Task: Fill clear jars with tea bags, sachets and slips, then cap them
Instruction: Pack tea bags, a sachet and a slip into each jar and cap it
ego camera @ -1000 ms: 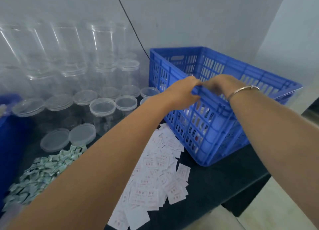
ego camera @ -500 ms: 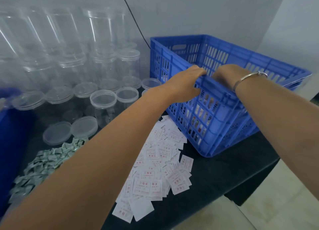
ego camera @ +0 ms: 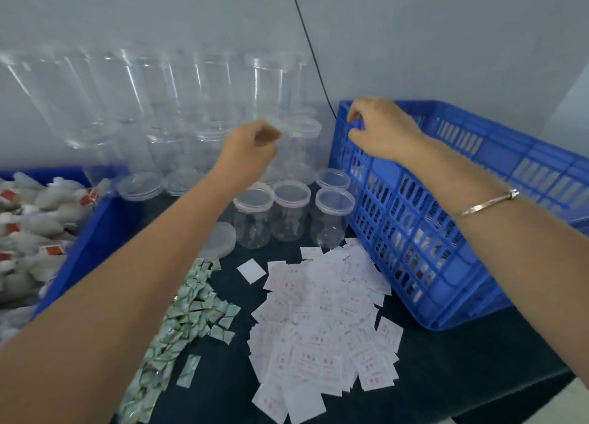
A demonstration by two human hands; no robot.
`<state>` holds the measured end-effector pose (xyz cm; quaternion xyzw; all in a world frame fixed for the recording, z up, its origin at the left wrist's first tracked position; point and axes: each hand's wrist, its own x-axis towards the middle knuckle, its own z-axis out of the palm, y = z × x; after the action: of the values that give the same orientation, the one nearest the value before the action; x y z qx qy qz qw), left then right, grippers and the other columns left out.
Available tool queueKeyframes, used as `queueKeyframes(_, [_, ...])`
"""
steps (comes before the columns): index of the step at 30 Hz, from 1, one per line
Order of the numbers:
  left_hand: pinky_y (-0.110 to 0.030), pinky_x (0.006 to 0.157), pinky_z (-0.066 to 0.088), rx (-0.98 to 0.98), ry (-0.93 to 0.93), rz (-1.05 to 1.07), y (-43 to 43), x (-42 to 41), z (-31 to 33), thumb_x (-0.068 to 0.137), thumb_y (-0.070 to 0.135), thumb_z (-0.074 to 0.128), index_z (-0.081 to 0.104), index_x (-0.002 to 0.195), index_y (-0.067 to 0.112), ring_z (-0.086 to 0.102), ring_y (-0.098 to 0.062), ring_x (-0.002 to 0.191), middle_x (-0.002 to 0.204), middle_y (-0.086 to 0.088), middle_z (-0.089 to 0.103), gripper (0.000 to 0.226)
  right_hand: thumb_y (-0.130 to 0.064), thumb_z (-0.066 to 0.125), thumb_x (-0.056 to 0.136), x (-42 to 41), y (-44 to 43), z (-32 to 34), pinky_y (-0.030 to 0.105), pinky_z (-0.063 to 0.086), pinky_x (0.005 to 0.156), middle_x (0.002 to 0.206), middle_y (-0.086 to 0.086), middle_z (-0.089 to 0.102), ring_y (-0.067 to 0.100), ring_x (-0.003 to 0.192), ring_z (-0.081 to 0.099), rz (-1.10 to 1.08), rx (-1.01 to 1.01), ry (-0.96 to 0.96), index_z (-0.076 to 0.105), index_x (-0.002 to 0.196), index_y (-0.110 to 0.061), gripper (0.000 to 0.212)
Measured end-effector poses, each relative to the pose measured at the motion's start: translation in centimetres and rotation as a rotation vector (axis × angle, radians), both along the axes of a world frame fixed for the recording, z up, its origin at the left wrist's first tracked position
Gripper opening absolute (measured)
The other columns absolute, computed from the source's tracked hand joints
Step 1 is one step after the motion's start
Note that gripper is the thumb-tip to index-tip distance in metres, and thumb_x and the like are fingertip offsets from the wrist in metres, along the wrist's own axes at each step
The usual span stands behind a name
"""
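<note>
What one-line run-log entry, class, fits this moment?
left hand: fingers curled before stacked jars, hold unclear | right hand: grips blue crate corner | slips, sachets: loose on table | front jars: empty, lidded

This looked like a small packing workroom: stacked empty clear jars (ego camera: 197, 105) at eleven o'clock against a bare grey wall (ego camera: 414, 41), a blue crate (ego camera: 446, 232) at three, a blue bin (ego camera: 95, 232) of tea bags (ego camera: 32, 219) at nine, and printed slips (ego camera: 322, 337) and sachets (ego camera: 188, 312) heaped on a dark desk (ego camera: 462, 376).

Dark table (ego camera: 446, 376): jars (ego camera: 291, 213), slips (ego camera: 322, 337), sachets (ego camera: 188, 315), crate (ego camera: 446, 264)
</note>
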<state>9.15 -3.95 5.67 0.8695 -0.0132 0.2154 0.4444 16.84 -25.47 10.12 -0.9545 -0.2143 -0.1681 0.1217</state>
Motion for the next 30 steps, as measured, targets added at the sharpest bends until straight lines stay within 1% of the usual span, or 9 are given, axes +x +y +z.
queueKeyframes(3, [-0.010, 0.086, 0.044, -0.050, 0.022, 0.069, 2.9, -1.3, -0.8, 0.092, 0.000, 0.056, 0.064, 0.114, 0.002, 0.059, -0.013, 0.101, 0.111, -0.006, 0.066, 0.024, -0.027, 0.062, 0.095, -0.3, 4.5, -1.7, 0.038, 0.045, 0.092, 0.131, 0.009, 0.053, 0.025, 0.114, 0.053, 0.094, 0.016, 0.140, 0.057, 0.125, -0.011, 0.035])
queueKeyframes(6, [-0.032, 0.097, 0.047, -0.181, 0.021, 0.127, 5.1, -1.7, -0.9, 0.096, 0.008, 0.054, 0.066, 0.111, 0.003, 0.060, -0.016, 0.103, 0.111, -0.011, 0.067, 0.020, -0.036, 0.070, 0.091, 0.2, 8.6, -2.4, 0.028, 0.037, 0.086, 0.136, 0.010, 0.049, 0.021, 0.115, 0.049, 0.151, 0.223, 0.260, 0.048, 0.134, -0.007, 0.056])
queueKeyframes(8, [-0.040, 0.101, 0.046, -0.278, 0.006, 0.154, 6.1, -1.4, -0.2, 0.097, 0.012, 0.053, 0.064, 0.114, 0.005, 0.060, -0.020, 0.108, 0.113, -0.010, 0.066, 0.021, -0.041, 0.075, 0.087, 0.8, 10.9, -2.2, 0.029, 0.038, 0.093, 0.141, 0.013, 0.040, 0.025, 0.125, 0.045, 0.144, 0.363, 0.266, 0.037, 0.141, -0.006, 0.075])
queueKeyframes(11, [-0.039, 0.105, 0.044, -0.320, 0.039, 0.125, 6.7, -0.7, 1.1, 0.099, 0.017, 0.052, 0.056, 0.128, 0.007, 0.056, -0.018, 0.118, 0.126, -0.007, 0.061, 0.031, -0.047, 0.079, 0.081, 1.9, 13.8, -1.5, 0.041, 0.036, 0.112, 0.150, 0.017, 0.027, 0.032, 0.139, 0.032, 0.077, 0.521, 0.218, 0.017, 0.151, -0.006, 0.102])
queueKeyframes(14, [-0.036, 0.109, 0.040, -0.290, 0.078, 0.041, 6.1, 0.3, 2.2, 0.100, 0.017, 0.048, 0.048, 0.137, 0.010, 0.051, -0.016, 0.125, 0.135, -0.004, 0.056, 0.038, -0.051, 0.077, 0.081, 3.6, 15.7, -0.8, 0.046, 0.025, 0.120, 0.160, 0.021, 0.010, 0.034, 0.149, 0.017, -0.013, 0.611, 0.258, -0.004, 0.157, -0.007, 0.119])
queueKeyframes(17, [-0.035, 0.109, 0.039, -0.289, 0.078, -0.005, 4.9, 0.9, 2.3, 0.099, 0.016, 0.048, 0.045, 0.139, 0.009, 0.049, -0.016, 0.127, 0.139, -0.005, 0.053, 0.041, -0.046, 0.075, 0.085, 5.0, 16.8, -0.8, 0.046, 0.023, 0.121, 0.162, 0.024, 0.005, 0.036, 0.150, 0.015, -0.078, 0.671, 0.257, -0.012, 0.157, -0.007, 0.119])
queueKeyframes(22, [-0.024, 0.103, 0.038, -0.296, 0.078, -0.057, 3.5, 0.3, 0.8, 0.098, 0.013, 0.051, 0.044, 0.139, 0.005, 0.049, -0.015, 0.127, 0.139, -0.008, 0.052, 0.042, -0.041, 0.073, 0.087, 6.0, 16.8, -1.8, 0.048, 0.031, 0.116, 0.159, 0.024, 0.019, 0.039, 0.143, 0.033, -0.084, 0.696, 0.269, -0.011, 0.158, -0.012, 0.113])
queueKeyframes(27, [-0.024, 0.104, 0.038, -0.308, 0.083, -0.043, 4.2, -1.6, 0.1, 0.098, 0.013, 0.051, 0.044, 0.139, 0.006, 0.048, -0.014, 0.128, 0.139, -0.006, 0.052, 0.042, -0.042, 0.074, 0.087, 4.3, 14.7, -1.9, 0.042, 0.033, 0.112, 0.159, 0.022, 0.024, 0.035, 0.143, 0.034, -0.086, 0.744, 0.133, -0.004, 0.159, -0.012, 0.111])
queueKeyframes(30, [-0.018, 0.099, 0.037, -0.351, 0.040, -0.020, 4.3, -3.7, 0.1, 0.096, 0.019, 0.056, 0.045, 0.139, 0.011, 0.048, -0.007, 0.125, 0.139, 0.000, 0.052, 0.045, -0.036, 0.078, 0.085, 1.0, 13.5, -2.2, 0.044, 0.031, 0.118, 0.157, 0.015, 0.027, 0.029, 0.145, 0.031, 0.042, 0.874, 0.077, 0.007, 0.158, -0.007, 0.106])
